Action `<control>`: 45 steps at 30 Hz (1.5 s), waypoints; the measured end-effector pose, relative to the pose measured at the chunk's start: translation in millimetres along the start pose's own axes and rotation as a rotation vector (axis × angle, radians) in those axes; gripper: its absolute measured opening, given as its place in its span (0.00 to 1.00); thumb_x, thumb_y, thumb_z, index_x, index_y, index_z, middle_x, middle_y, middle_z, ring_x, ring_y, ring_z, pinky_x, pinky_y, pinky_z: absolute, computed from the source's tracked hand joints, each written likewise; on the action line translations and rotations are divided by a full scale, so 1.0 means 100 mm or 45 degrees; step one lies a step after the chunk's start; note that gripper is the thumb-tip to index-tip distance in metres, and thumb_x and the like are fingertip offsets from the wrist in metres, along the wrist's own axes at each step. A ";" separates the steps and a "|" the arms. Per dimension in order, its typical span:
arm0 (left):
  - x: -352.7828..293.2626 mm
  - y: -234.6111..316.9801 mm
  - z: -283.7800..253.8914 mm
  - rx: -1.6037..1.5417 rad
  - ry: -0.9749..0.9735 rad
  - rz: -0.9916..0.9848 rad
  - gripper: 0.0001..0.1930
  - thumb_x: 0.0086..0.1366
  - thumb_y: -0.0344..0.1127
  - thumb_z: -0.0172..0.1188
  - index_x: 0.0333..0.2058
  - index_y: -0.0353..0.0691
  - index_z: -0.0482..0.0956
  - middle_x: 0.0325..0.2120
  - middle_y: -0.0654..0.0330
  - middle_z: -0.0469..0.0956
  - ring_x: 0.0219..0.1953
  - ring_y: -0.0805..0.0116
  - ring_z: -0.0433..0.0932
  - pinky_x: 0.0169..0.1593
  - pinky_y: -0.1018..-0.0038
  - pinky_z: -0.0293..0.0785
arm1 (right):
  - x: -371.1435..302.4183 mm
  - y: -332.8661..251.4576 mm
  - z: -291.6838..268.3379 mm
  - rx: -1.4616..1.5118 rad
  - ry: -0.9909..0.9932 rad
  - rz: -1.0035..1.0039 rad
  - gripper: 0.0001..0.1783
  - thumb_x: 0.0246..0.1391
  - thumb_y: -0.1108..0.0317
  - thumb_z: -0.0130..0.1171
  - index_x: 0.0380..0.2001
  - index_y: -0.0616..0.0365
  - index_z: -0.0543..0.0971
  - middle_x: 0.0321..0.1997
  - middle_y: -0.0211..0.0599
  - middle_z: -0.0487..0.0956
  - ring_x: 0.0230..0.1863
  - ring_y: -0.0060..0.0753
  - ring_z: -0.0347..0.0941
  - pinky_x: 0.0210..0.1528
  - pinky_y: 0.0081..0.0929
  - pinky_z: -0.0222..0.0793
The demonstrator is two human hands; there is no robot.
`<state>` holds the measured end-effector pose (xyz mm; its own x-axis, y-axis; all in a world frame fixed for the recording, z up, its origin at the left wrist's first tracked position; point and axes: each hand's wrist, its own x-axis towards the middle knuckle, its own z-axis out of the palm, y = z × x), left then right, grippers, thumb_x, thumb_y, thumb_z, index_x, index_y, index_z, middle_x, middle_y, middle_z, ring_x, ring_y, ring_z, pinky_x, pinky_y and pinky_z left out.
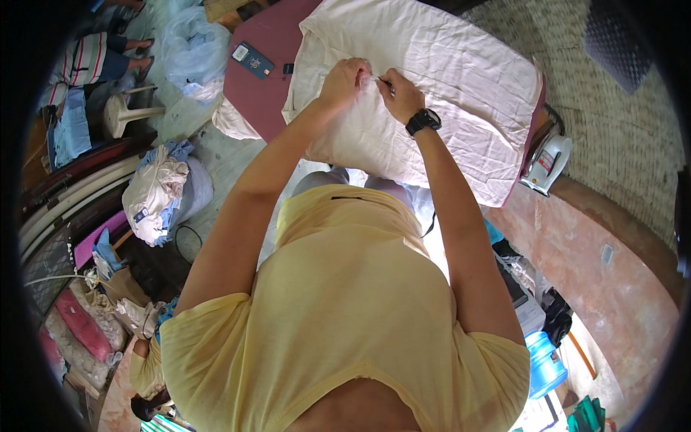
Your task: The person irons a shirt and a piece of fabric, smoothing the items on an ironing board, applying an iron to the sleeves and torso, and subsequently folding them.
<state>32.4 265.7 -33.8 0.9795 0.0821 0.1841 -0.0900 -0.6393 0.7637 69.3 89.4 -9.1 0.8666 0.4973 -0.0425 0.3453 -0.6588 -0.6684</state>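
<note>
A cream cloth garment (446, 108) lies spread and creased over a maroon padded board (270, 32). Near its upper middle, my left hand (345, 81) has its fingers closed on a bit of the cloth. Just right of it, my right hand (403, 99) is closed around a small dark tool (389, 85), its tip close to the left fingertips. The tool's kind is mostly hidden by the fingers. A dark blue hang tag (252, 60) and a small black square piece (288, 68) lie on the board's left part.
An iron (548, 164) stands beside the board's right end. Left on the floor are a bundle of clothes (160, 193), a plastic stool (124, 111) and clear plastic bags (193, 47). A blue water jug (547, 366) is at lower right. Other people are at left.
</note>
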 end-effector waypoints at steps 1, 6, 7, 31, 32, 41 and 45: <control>0.02 0.00 0.00 -0.052 -0.038 -0.064 0.05 0.52 0.23 0.57 0.28 0.38 0.75 0.29 0.57 0.78 0.37 0.55 0.76 0.40 0.62 0.73 | 0.01 -0.02 0.00 -0.061 0.011 -0.053 0.11 0.59 0.57 0.56 0.36 0.51 0.72 0.34 0.35 0.81 0.34 0.46 0.78 0.34 0.42 0.72; 0.08 -0.01 -0.01 -0.178 -0.191 -0.265 0.05 0.49 0.24 0.59 0.27 0.39 0.75 0.22 0.58 0.77 0.32 0.57 0.77 0.37 0.64 0.72 | 0.06 -0.08 0.01 -0.237 -0.024 -0.108 0.08 0.61 0.59 0.52 0.36 0.49 0.72 0.38 0.33 0.79 0.34 0.48 0.77 0.34 0.46 0.71; 0.09 -0.02 0.00 -0.209 -0.192 -0.286 0.06 0.48 0.25 0.60 0.27 0.39 0.76 0.21 0.58 0.77 0.31 0.58 0.77 0.36 0.64 0.72 | 0.06 -0.09 0.00 -0.246 -0.032 -0.105 0.07 0.61 0.59 0.52 0.37 0.49 0.72 0.38 0.33 0.79 0.35 0.48 0.77 0.34 0.47 0.71; -0.22 0.05 -0.05 0.107 0.254 -0.188 0.08 0.54 0.30 0.66 0.31 0.36 0.77 0.31 0.50 0.76 0.36 0.50 0.78 0.39 0.61 0.75 | 0.14 -0.11 0.15 -0.006 -0.022 0.159 0.13 0.50 0.59 0.64 0.40 0.43 0.80 0.35 0.39 0.83 0.39 0.49 0.80 0.40 0.45 0.74; -0.21 0.03 -0.05 0.151 0.277 -0.167 0.07 0.54 0.29 0.66 0.30 0.36 0.77 0.29 0.51 0.77 0.35 0.52 0.79 0.38 0.62 0.75 | 0.14 -0.12 0.16 -0.010 -0.037 0.195 0.13 0.50 0.59 0.65 0.41 0.42 0.80 0.36 0.39 0.83 0.40 0.49 0.80 0.40 0.45 0.74; -0.15 -0.37 -0.16 -0.508 0.113 -0.363 0.06 0.56 0.21 0.63 0.29 0.37 0.75 0.24 0.67 0.76 0.26 0.82 0.71 0.32 0.81 0.71 | 0.16 -0.03 0.15 0.059 -0.118 0.255 0.16 0.48 0.57 0.67 0.43 0.38 0.79 0.38 0.39 0.83 0.42 0.50 0.79 0.43 0.43 0.74; -0.12 -0.28 -0.14 -0.442 0.189 -0.334 0.06 0.56 0.21 0.63 0.31 0.35 0.75 0.22 0.64 0.77 0.24 0.80 0.72 0.31 0.80 0.71 | 0.18 -0.09 0.13 0.060 -0.140 0.190 0.20 0.49 0.56 0.66 0.45 0.46 0.75 0.38 0.39 0.83 0.42 0.50 0.79 0.43 0.44 0.73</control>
<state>20.1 293.6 -48.8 0.9431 0.3317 0.0242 0.0776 -0.2902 0.9538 77.4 111.2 -13.5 0.8614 0.4562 -0.2232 0.1961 -0.7042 -0.6823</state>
